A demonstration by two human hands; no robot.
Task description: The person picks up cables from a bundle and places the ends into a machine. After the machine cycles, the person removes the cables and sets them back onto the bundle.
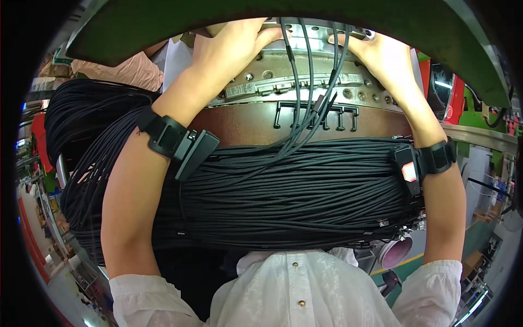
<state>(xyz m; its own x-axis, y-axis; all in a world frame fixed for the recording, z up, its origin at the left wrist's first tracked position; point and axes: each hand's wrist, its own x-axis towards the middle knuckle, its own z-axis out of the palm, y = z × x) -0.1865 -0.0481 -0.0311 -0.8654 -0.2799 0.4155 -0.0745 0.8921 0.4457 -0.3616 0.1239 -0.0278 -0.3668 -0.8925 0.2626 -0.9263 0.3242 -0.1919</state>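
Note:
My left hand (231,46) reaches up onto the grey metal fixture (283,82) at the top, fingers curled beside several thin black cables (305,60) that run down over it. On the fixture's right side, my right hand (381,54) presses with its fingers bent over the cable ends. Whether either hand pinches a cable is hidden. The cables drop across a row of black connector slots (316,115) on a brown plate (239,124). Both wrists wear black bands.
A thick bundle of black cables (283,191) lies across my lap and piles up at the left (81,125). A green machine cover (163,27) arches overhead. Red and green machinery (457,98) stands at the right, and factory floor shows below right.

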